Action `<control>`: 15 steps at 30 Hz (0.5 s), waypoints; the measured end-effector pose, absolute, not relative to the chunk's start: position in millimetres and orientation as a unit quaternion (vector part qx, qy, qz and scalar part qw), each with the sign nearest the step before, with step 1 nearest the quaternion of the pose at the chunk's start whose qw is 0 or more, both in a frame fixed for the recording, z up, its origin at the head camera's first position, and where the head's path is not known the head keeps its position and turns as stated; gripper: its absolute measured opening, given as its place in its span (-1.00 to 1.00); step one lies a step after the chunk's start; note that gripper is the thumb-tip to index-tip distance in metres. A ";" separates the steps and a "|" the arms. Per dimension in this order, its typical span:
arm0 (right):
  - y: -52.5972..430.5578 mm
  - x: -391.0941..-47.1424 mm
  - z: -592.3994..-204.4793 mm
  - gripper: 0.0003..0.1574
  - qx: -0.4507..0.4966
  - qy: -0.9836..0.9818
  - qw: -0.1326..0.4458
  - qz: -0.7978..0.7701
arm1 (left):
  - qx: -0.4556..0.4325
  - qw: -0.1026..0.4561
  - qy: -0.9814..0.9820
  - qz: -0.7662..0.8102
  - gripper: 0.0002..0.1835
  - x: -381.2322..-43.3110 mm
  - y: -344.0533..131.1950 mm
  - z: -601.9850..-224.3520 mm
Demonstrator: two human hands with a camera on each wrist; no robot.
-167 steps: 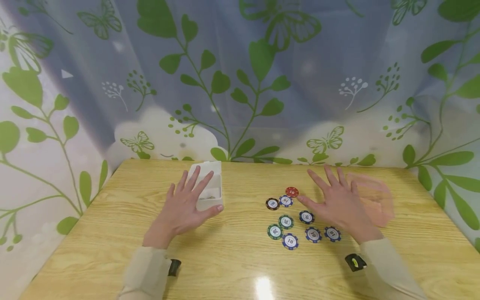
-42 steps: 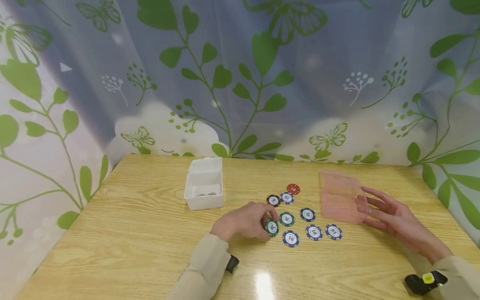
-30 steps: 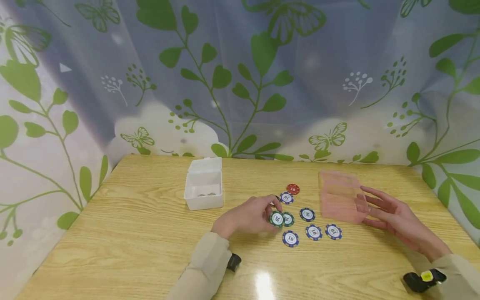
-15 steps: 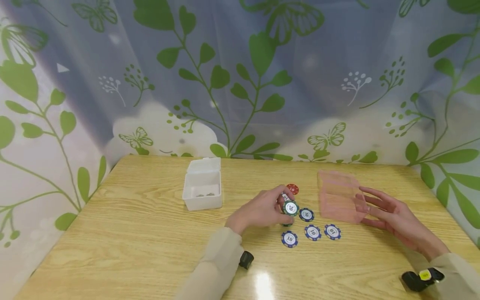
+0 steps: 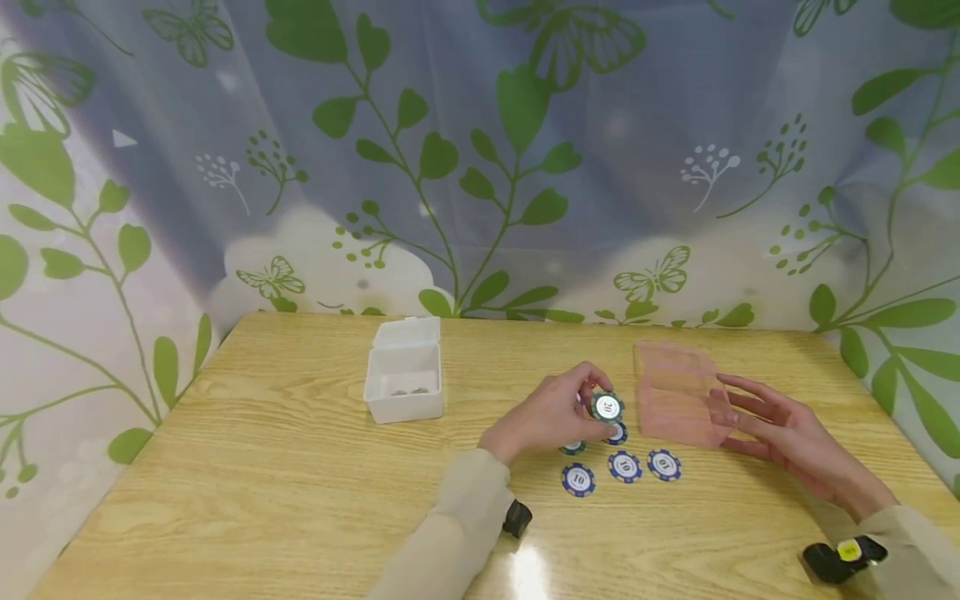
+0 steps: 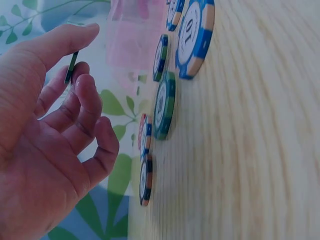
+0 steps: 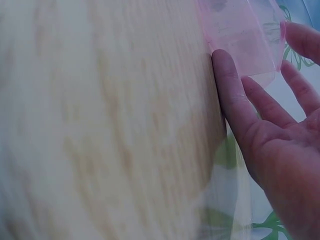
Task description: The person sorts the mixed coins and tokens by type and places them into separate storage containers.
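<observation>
In the head view my left hand pinches a green poker chip marked 20 between thumb and fingers, up off the table. Beneath it a blue 50 chip is partly covered by the hand. The left wrist view shows that held chip edge-on, and on the table another green chip, a red chip and a black chip. My right hand rests at the right end of a translucent pink box, fingers fairly straight, thumb at its rim.
Three blue 10 chips, one at front left, lie in a row towards the front. At left stands a white box with its lid raised and small things inside. A patterned curtain hangs behind the wooden table.
Both hands were spread over the table at first. The left hand has since picked up a green chip and carried it right and back, towards the pink box. The right hand keeps its place there.
</observation>
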State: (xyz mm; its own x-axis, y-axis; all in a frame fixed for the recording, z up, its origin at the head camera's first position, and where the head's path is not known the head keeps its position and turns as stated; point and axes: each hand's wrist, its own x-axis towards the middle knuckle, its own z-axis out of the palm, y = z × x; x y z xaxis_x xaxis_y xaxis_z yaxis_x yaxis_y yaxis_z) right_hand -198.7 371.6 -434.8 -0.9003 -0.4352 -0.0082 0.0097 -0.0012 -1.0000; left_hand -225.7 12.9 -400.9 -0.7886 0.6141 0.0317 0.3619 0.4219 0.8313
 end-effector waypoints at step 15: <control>371.1 -199.5 -434.7 -0.28 -0.140 0.700 0.160 -0.682 | 0.294 0.138 0.832 0.450 -0.55 -230.0 36.4 -403.3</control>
